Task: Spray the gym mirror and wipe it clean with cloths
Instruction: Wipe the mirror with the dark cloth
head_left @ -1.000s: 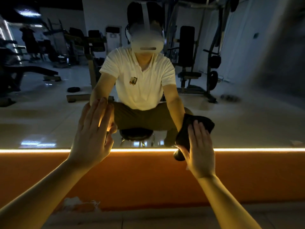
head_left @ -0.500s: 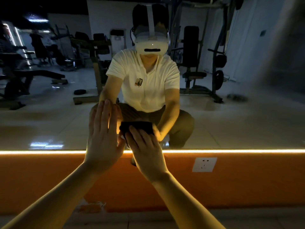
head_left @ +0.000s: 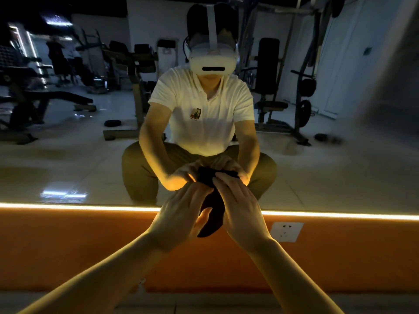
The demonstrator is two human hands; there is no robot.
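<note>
The left hand (head_left: 179,214) and right hand (head_left: 240,209) both grip a dark, soft, bunched cloth (head_left: 213,207), seemingly black, its long axis hanging near-vertical, tail downward, before the glossy wall mirror (head_left: 68,155).

No text, number or brand can be read. A small badge (head_left: 195,113) is seen on the white shirt (head_left: 210,132) reflected in the mirror (head_left: 68,166), but its marks are too blurred to be made out.
</note>
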